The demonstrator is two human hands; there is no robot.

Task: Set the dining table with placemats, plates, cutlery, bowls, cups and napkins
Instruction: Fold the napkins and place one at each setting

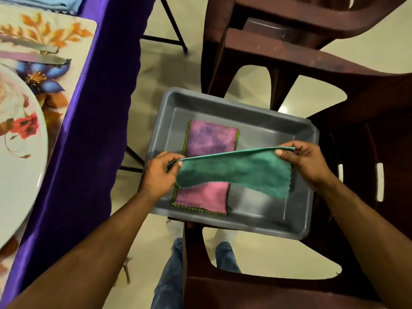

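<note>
Green napkin [234,172], pinched by left hand [159,172] and right hand [305,163], hides part of pink napkin [209,139].

Green napkin [234,172] hides middle of pink napkin [209,139]; plate [20,152] left of tray [263,128] cut by edge.

Bare forearms, no sleeves in view.
Blue jeans [169,284] on both legs near the bottom edge; footwear apparently pale, too blurred to tell.
</note>
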